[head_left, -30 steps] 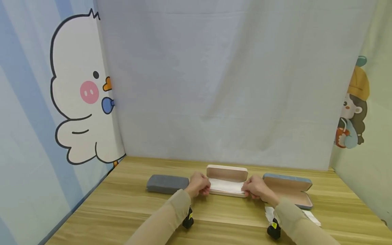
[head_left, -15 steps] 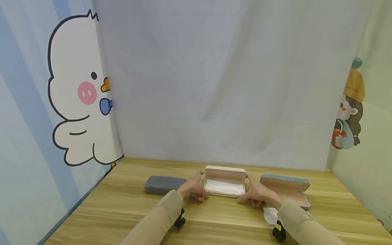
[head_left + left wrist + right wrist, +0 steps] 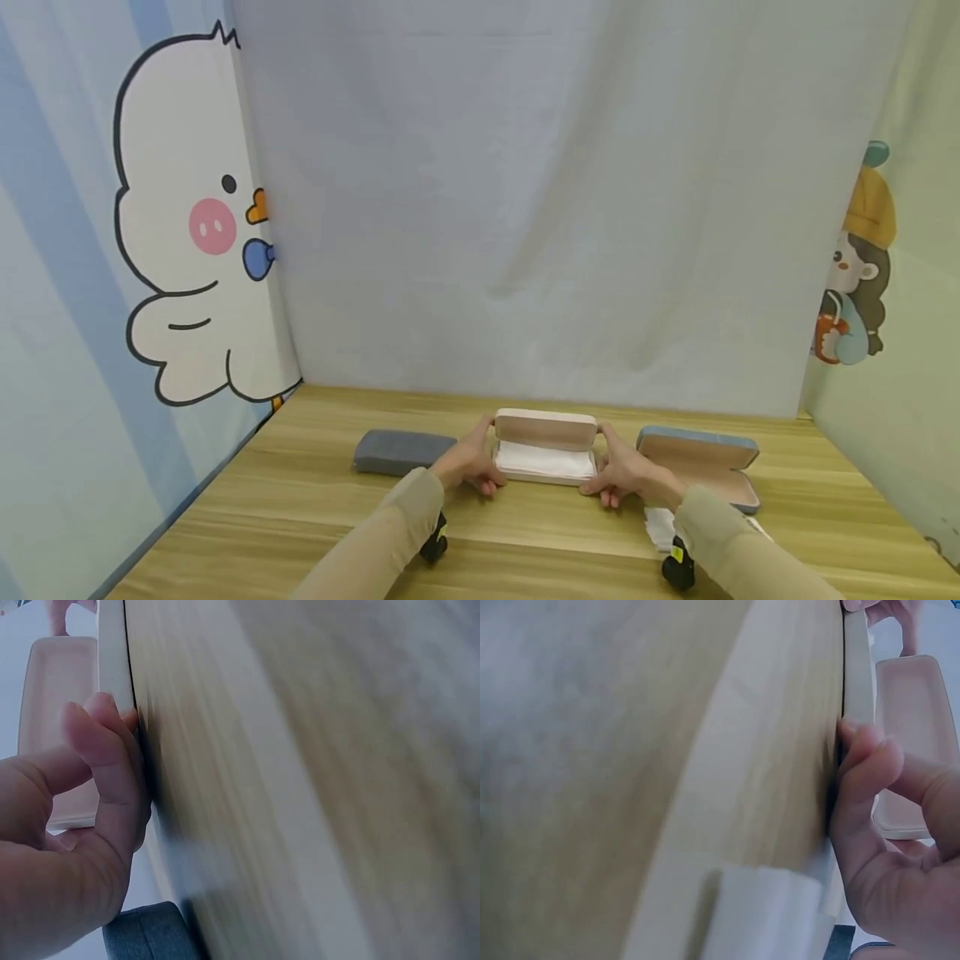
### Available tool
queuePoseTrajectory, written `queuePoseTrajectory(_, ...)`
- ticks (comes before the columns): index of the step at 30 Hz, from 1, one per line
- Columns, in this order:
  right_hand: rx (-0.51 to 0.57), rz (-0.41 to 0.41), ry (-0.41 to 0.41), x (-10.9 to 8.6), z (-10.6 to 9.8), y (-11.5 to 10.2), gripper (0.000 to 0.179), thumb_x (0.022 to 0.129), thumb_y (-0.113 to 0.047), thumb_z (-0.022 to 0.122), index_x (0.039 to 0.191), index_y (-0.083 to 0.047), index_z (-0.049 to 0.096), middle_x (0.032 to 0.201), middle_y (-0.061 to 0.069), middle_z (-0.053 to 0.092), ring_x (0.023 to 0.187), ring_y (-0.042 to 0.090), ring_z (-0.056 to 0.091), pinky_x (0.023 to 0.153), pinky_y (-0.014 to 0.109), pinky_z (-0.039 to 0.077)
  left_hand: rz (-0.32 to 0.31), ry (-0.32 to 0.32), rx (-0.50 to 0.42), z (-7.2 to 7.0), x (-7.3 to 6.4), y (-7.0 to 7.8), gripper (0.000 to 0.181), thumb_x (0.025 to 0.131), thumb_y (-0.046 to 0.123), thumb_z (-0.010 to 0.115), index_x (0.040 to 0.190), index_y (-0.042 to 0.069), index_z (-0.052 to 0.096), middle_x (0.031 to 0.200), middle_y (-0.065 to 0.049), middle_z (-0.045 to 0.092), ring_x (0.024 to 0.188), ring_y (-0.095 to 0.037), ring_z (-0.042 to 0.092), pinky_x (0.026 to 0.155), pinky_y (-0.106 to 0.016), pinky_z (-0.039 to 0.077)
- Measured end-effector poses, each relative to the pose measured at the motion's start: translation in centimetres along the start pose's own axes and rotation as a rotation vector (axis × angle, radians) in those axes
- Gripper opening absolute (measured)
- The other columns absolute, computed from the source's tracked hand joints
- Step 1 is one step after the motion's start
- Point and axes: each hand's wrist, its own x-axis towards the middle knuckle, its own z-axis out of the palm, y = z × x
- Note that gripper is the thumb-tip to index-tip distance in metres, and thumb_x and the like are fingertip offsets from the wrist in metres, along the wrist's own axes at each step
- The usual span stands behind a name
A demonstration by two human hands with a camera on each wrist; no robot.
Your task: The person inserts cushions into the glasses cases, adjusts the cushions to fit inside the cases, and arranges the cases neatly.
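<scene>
An open glasses case (image 3: 546, 427), cream outside and pinkish inside, stands in the middle of the table with its lid tilted up. In its base lies a flat white sheet (image 3: 546, 459), like a folded tissue or cloth. My left hand (image 3: 472, 462) grips the case's left end, thumb up by the lid and fingers at the front corner. At the other end, my right hand (image 3: 624, 468) holds it the same way. Both wrist views show curled fingers along the base's front edge, with the pink-lined lid (image 3: 61, 682) behind.
To the left lies a closed grey glasses case (image 3: 401, 452), partly behind my left hand. A blue case (image 3: 697, 437) stands open on the right. In front of it a folded white piece (image 3: 660, 529) is half under my right forearm. A grey curtain (image 3: 555, 208) hangs behind the table.
Both hands have let go of the white sheet's ends, spread, and taken hold of the case's ends. The case has shifted slightly left and toward me.
</scene>
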Motion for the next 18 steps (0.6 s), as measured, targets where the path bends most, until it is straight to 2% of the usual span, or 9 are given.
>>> queuePoseTrajectory(6, 0.045, 0.0, -0.027, 0.04, -0.12, 0.17, 0.079, 0.08, 0.002, 0.074, 0.131, -0.008, 0.014, 0.064, 0.008, 0.053, 0.041, 0.009, 0.054, 0.039, 0.022, 0.049, -0.013, -0.002, -0.011, -0.12, -0.15, 0.24, 0.091, 0.069, -0.022, 0.071, 0.139, 0.017, 0.026, 0.057, -0.012, 0.055, 0.039, -0.011, 0.054, 0.035, -0.02, 0.048)
queuePoseTrajectory(18, 0.075, 0.019, -0.024, 0.2, -0.26, 0.19, 0.075, 0.082, 0.001, 0.073, 0.128, -0.008, 0.014, 0.069, 0.009, 0.054, 0.045, 0.011, 0.056, 0.04, 0.022, 0.05, -0.019, -0.012, -0.03, -0.13, -0.13, 0.44, 0.083, 0.072, -0.021, 0.07, 0.134, 0.015, 0.027, 0.058, -0.012, 0.056, 0.039, -0.011, 0.053, 0.035, -0.02, 0.048)
